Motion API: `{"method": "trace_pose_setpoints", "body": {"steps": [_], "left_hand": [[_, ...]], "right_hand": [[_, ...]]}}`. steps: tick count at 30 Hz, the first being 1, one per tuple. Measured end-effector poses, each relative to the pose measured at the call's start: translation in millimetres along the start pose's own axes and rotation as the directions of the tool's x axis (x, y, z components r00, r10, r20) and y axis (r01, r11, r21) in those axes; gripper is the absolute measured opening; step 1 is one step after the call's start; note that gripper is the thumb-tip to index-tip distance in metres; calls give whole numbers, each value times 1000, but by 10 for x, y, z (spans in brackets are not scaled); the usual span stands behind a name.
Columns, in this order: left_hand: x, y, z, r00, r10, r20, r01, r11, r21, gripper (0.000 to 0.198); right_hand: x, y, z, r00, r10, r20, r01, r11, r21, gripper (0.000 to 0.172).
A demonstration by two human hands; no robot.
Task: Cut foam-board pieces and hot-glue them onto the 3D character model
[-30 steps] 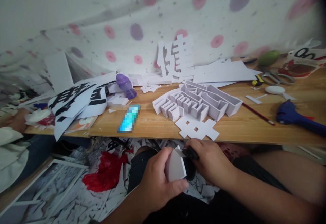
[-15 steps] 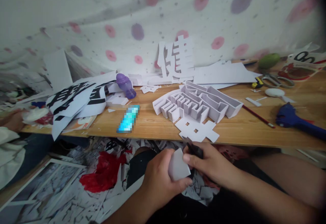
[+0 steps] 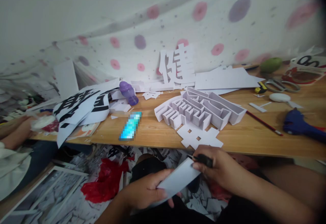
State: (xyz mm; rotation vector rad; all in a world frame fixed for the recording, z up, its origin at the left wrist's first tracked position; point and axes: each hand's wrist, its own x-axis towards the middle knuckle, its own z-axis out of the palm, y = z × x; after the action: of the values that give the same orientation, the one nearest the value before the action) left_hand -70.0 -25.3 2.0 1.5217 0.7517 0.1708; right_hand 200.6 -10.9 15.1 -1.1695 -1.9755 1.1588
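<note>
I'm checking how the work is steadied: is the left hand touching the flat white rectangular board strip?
Touching. In the head view, the left hand wraps the flat white rectangular board strip, one digit lying across its face.

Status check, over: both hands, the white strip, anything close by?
Left hand gripping white strip. Right hand holding black-handled tool, at the strip's upper end. Close by: white cutout with two square holes, at table's near edge.

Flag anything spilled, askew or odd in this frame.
White scraps lie strewn below the table, with a crumpled red sheet among them, which looks untidy; a bright blue patch on the table is pixelated, hiding detail.
</note>
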Motion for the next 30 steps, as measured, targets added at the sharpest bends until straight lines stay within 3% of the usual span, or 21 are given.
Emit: {"method": "trace_pose_setpoints", "body": {"steps": [3,5,7,9,12,14,19,24,30], "left_hand": [[21,-2,-47,971,-25,-239,86,965,248,49],[54,35,-119,905,-50,-422,212,913,347,50],[99,93,-206,855,-63,-515,305,864,400,52],[148,177,-297,860,-33,-510,316,819,479,52],[220,353,-428,905,16,-426,285,720,632,52],[272,487,-504,919,-27,-394,313,657,685,55],[427,768,-626,891,-218,-399,451,535,714,61],[561,887,-661,875,-246,-416,480,339,809,61],[604,886,-613,863,-248,-441,501,298,813,60]], "right_hand": [[16,8,-120,992,18,-121,-10,998,61,25],[17,-2,-217,976,63,-209,-40,992,116,32],[11,-5,-294,959,99,-264,-62,987,146,35],[-1,5,-333,950,116,-288,-69,983,171,35],[-22,30,-346,948,171,-269,-92,955,283,39],[-35,37,-356,947,209,-243,-112,927,358,41],[-60,15,-422,943,248,-220,-135,894,427,44],[-84,-6,-482,943,238,-234,-126,903,410,45],[-111,2,-526,946,205,-251,-104,925,365,38]]}}
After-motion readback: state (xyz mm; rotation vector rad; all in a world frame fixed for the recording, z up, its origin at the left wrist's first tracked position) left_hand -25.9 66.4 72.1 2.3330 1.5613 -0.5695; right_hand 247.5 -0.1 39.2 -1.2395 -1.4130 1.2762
